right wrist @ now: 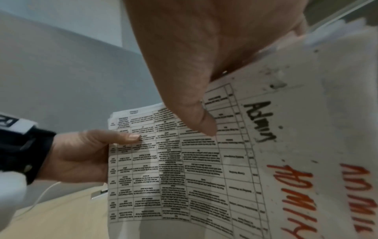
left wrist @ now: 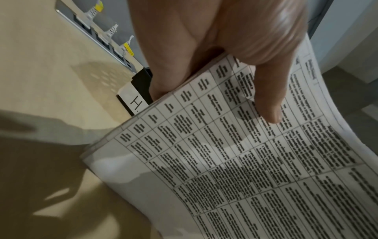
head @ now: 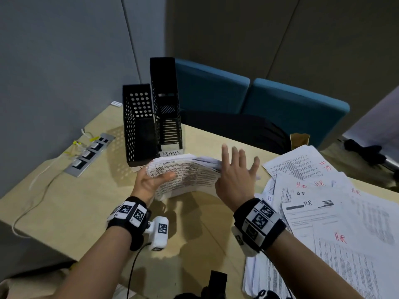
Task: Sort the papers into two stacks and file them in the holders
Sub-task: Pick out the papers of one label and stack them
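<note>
My left hand (head: 159, 178) grips the left end of a thick stack of printed table sheets (head: 190, 175), thumb (left wrist: 267, 105) on top, holding the stack (left wrist: 245, 161) above the wooden table (head: 75, 201). The right hand (head: 237, 169) has straight, spread fingers and its palm is against the stack's right end. Sheets on that side are marked "Admin" (right wrist: 259, 121). Just behind stand two empty black perforated holders: the left one (head: 138, 124) with a label starting "H" (left wrist: 135, 100), the right one (head: 166, 104) labelled ADMIN. Papers marked HR in red (head: 334, 212) lie spread at the right.
A socket panel (head: 90, 154) with plugs sits in the table at the left, and a white cable (head: 38, 186) runs toward the table's left edge. Blue seats (head: 280, 100) and a black bag (head: 237, 128) are beyond the far edge. A grey wall closes the left side.
</note>
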